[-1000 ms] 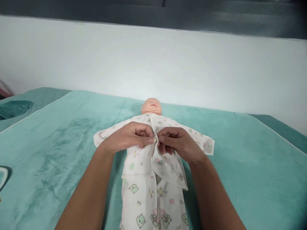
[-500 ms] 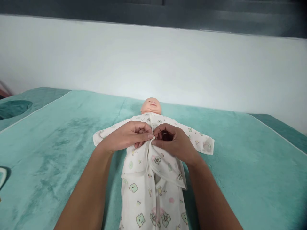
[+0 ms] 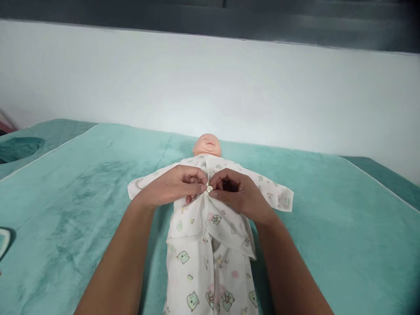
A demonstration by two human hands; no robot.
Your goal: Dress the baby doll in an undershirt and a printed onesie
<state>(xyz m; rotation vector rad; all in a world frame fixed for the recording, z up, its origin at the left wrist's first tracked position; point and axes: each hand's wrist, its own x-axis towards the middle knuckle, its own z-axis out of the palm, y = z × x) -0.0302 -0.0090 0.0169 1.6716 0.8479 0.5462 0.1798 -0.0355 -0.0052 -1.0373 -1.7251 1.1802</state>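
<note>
Steady, taut cloth should serve me best here: my left hand (image 3: 179, 186) and right hand (image 3: 243, 192), fingertips nearly together, pinch the front of the printed jacket (image 3: 219, 211) on either side of a pale button (image 3: 209, 189), mid-chest on a doll (image 3: 207, 145) lying on the green cover (image 3: 328, 227), head toward the white wall (image 3: 210, 83).

A soft teal blanket (image 3: 337, 249), darker at both far corners, spreads back to a plain white wall (image 3: 210, 83) with a dark band (image 3: 124, 17) above it, while a curved pale thing (image 3: 4, 239), cut off by the left edge, lies near and something reddish (image 3: 4, 127) shows farther back.
</note>
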